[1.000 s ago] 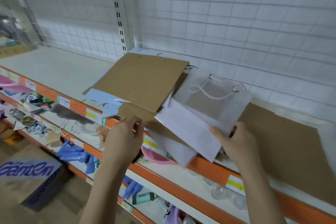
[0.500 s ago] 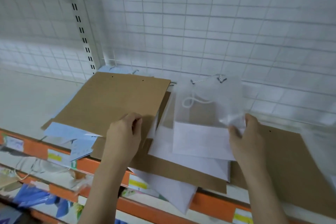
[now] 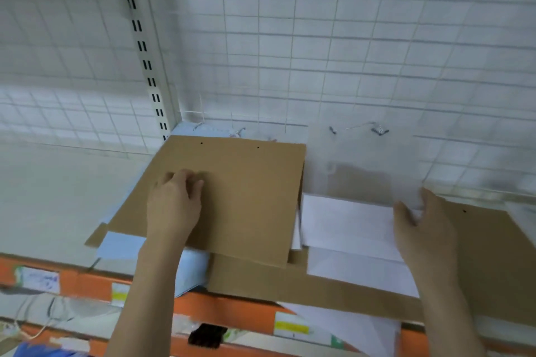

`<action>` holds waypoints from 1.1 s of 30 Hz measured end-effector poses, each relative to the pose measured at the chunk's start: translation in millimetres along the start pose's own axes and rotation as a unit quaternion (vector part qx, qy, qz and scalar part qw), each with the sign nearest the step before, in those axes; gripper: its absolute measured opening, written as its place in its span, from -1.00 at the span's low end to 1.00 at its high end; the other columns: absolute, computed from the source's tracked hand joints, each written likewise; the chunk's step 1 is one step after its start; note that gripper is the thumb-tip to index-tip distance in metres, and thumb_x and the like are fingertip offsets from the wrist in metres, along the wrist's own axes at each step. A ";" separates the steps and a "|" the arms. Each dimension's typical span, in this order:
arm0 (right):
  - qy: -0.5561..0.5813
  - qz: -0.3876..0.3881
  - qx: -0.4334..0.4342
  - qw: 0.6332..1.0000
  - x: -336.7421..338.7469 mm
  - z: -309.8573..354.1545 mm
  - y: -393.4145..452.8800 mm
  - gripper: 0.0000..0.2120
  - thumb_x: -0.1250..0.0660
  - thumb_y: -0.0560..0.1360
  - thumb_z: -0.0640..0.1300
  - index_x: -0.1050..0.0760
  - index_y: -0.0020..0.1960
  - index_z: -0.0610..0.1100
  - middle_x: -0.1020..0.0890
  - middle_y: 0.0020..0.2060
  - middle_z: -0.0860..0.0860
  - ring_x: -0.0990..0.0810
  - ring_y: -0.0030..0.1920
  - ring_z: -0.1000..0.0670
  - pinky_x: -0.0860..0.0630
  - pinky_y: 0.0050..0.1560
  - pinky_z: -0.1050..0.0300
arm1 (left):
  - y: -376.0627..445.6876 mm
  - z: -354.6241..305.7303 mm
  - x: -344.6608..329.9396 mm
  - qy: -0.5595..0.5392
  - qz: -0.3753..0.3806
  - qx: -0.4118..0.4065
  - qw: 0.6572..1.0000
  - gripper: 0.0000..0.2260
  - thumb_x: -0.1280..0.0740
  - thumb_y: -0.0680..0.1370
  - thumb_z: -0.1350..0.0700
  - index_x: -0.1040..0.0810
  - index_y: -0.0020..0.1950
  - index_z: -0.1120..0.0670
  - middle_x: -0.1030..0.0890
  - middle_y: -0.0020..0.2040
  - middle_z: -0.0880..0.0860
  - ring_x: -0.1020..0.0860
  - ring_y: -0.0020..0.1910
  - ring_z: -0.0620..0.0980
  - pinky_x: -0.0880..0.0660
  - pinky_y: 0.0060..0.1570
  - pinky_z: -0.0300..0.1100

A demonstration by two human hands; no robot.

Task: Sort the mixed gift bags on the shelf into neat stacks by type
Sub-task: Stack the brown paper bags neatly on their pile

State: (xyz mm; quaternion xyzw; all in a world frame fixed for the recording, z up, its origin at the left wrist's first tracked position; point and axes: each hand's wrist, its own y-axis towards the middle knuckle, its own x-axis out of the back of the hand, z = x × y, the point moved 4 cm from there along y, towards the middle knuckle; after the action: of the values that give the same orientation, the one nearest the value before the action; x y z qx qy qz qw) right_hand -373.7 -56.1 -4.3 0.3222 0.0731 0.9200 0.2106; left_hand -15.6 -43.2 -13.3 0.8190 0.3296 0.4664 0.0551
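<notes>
A flat brown kraft bag lies on top of the pile on the shelf. My left hand rests on it, fingers curled against the paper. To its right stands a translucent frosted bag with a cord handle, leaning toward the wire back. My right hand holds its lower right edge, thumb on the front. White bags lie flat under it. Light blue bags stick out beneath the brown one. A larger brown bag lies under them all.
The shelf has bare white surface to the left. A white wire grid back and a slotted upright stand behind. The orange front rail carries price labels. Another brown bag lies at the right.
My left hand slid from the front edge up onto the middle of the brown bag. My right hand raised the translucent bag more upright toward the back. The view moved closer.
</notes>
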 end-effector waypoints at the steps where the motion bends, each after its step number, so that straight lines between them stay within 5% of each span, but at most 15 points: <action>1: -0.004 -0.004 -0.013 1.000 -1.6 1.1 -2.7 -0.54 -0.20 0.56 -0.17 -0.24 0.43 -0.24 -0.51 0.23 -0.23 -0.45 0.24 -0.22 -0.33 0.22 -0.01 | 8.6 11.3 0.1 0.003 0.017 0.016 1.000 -0.70 -0.28 0.54 0.07 -0.49 0.21 0.19 -0.54 0.10 0.23 -0.48 0.08 0.26 -0.39 0.11 0.05; 8: -0.059 -0.046 -0.053 0.996 -13.3 7.8 -30.5 -0.55 -0.14 0.45 -0.01 -0.37 0.26 -0.21 -0.57 0.04 -0.28 -0.53 0.07 -0.30 -0.42 0.05 -0.09 | 20.0 57.8 9.5 0.064 0.113 0.177 0.976 -0.06 -0.23 0.29 -0.47 -0.10 0.47 0.07 -0.31 0.37 0.27 -0.27 0.33 0.29 -0.18 0.29 0.16; 13: -0.091 -0.051 -0.063 0.993 -20.9 8.5 -42.5 -0.51 -0.13 0.51 -0.02 -0.30 0.37 -0.23 -0.52 0.15 -0.32 -0.50 0.14 -0.30 -0.41 0.10 -0.06 | 13.1 55.7 8.8 0.057 0.100 0.138 0.984 -0.15 -0.19 0.31 -0.47 -0.27 0.35 0.15 -0.41 0.26 0.24 -0.34 0.27 0.27 -0.26 0.25 0.12; 22: -0.113 -0.034 -0.066 0.991 -26.8 9.4 -48.6 -0.51 -0.16 0.57 -0.11 -0.19 0.45 -0.24 -0.43 0.28 -0.31 -0.43 0.23 -0.30 -0.38 0.13 -0.05 | -1.6 24.7 13.0 -0.008 0.076 0.140 0.987 -0.08 -0.37 0.21 -0.41 -0.30 0.32 0.21 -0.39 0.24 0.24 -0.34 0.24 0.26 -0.30 0.18 0.09; 26: -0.078 -0.027 -0.062 0.995 -22.1 8.1 -46.0 -0.52 -0.20 0.56 -0.14 -0.22 0.44 -0.24 -0.46 0.26 -0.26 -0.46 0.23 -0.26 -0.37 0.19 -0.04 | -1.4 17.5 11.0 -0.160 0.097 0.127 0.974 -0.35 -0.46 0.26 -0.28 -0.40 0.03 0.22 -0.50 -0.06 0.12 -0.48 -0.02 0.13 -0.37 -0.22 -0.10; 33: -0.003 -0.046 -0.041 0.998 5.6 -1.3 -34.4 -0.58 -0.22 0.55 -0.17 -0.30 0.39 -0.19 -0.52 0.22 -0.18 -0.48 0.20 -0.19 -0.36 0.25 -0.03 | -21.0 -27.9 16.1 -0.265 0.084 0.051 0.959 -0.61 -0.38 0.46 -0.07 -0.30 -0.03 0.17 -0.39 -0.24 -0.03 -0.37 -0.28 -0.17 -0.25 -0.37 -0.26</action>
State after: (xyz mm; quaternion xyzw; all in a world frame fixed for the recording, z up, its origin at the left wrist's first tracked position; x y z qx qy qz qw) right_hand -366.7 -22.7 -11.5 0.3122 0.0495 0.9106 0.2662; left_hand -42.6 -23.4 5.7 0.9398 0.2566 0.2176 0.0590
